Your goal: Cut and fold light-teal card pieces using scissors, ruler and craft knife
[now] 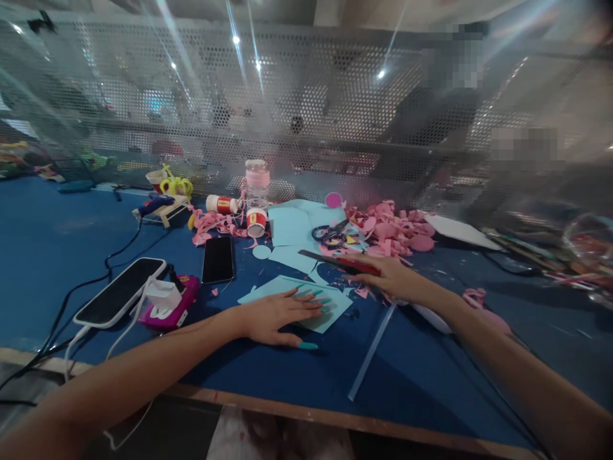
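Note:
My left hand lies flat with fingers spread on a light blue sheet, pressing it to the table. In my right hand is a red utility knife, its dark blade pointing left above the blue scraps. Below that hand a narrow clear strip rests on the table, its upper end close to the wrist. Larger light blue sheets are spread behind, with dark-handled scissors on them. A small pale blue disc lies at their left edge.
Pink scraps are heaped at the back right. A black phone, a white-edged phone and a magenta power strip with cables lie left. Paper cups and a bottle stand before a perforated metal screen.

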The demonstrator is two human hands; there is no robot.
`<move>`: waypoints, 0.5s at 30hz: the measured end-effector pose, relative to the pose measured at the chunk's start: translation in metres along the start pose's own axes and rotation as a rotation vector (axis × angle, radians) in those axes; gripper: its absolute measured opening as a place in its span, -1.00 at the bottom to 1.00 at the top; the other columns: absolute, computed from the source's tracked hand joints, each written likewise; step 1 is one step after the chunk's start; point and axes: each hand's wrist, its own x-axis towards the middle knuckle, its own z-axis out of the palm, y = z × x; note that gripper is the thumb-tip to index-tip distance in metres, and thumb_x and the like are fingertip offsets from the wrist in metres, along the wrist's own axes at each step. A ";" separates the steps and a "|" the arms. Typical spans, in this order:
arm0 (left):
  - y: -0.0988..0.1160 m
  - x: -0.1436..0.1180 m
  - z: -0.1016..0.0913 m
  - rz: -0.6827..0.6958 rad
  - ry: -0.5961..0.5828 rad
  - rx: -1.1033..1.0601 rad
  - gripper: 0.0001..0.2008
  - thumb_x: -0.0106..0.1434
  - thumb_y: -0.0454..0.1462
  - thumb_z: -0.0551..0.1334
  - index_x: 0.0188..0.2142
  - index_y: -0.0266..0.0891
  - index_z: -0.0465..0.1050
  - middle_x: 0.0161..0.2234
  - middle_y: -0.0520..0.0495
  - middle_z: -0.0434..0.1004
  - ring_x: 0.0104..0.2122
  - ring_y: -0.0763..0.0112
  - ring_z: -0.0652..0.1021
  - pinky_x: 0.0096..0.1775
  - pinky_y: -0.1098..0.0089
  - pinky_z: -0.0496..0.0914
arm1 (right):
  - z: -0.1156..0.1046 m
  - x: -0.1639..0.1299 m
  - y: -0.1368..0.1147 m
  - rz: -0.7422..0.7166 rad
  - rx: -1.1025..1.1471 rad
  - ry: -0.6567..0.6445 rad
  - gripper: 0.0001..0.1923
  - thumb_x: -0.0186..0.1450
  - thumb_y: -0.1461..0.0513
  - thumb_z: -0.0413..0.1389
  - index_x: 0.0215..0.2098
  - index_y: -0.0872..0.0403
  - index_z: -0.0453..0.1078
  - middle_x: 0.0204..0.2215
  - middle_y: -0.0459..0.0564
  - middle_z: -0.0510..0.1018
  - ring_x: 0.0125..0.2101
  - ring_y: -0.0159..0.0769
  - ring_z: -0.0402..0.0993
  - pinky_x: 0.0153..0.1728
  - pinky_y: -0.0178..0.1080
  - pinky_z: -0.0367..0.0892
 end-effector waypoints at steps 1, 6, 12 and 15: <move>-0.001 0.000 -0.002 0.018 0.010 -0.004 -0.39 0.29 -0.04 0.01 0.24 -0.28 -0.01 0.25 -0.18 0.03 0.25 0.23 0.01 0.23 0.19 -0.23 | 0.003 -0.001 -0.003 -0.024 0.020 -0.055 -0.47 0.25 -0.03 -0.04 0.15 -0.10 0.22 -0.15 -0.04 0.56 -0.33 -0.19 0.54 -0.25 -0.18 0.39; -0.006 0.000 -0.008 0.050 -0.001 -0.039 -0.48 0.32 -0.13 -0.05 0.21 -0.29 0.07 0.22 -0.16 0.11 0.24 0.32 0.08 0.23 0.28 -0.14 | 0.016 -0.003 -0.013 -0.089 0.059 -0.220 -0.51 0.29 -0.01 -0.08 0.15 -0.12 0.22 0.09 -0.12 0.37 -0.04 -0.14 0.41 -0.04 -0.18 0.28; -0.006 0.002 -0.008 0.068 -0.042 -0.057 -0.46 0.33 -0.13 -0.06 0.24 -0.29 -0.01 0.23 -0.13 0.07 0.25 0.31 0.02 0.23 0.26 -0.17 | 0.032 0.006 -0.010 -0.113 0.100 -0.269 -0.50 0.30 0.01 -0.09 0.18 -0.07 0.18 0.10 -0.07 0.35 -0.03 -0.18 0.40 -0.02 -0.24 0.24; -0.006 0.002 -0.008 0.053 -0.049 -0.051 -0.45 0.33 -0.11 -0.06 0.25 -0.28 -0.04 0.24 -0.12 0.05 0.26 0.31 0.00 0.23 0.26 -0.18 | 0.036 0.012 -0.009 -0.134 0.095 -0.264 -0.50 0.31 0.01 -0.10 0.20 -0.12 0.14 0.11 -0.09 0.34 -0.07 -0.21 0.43 -0.04 -0.24 0.25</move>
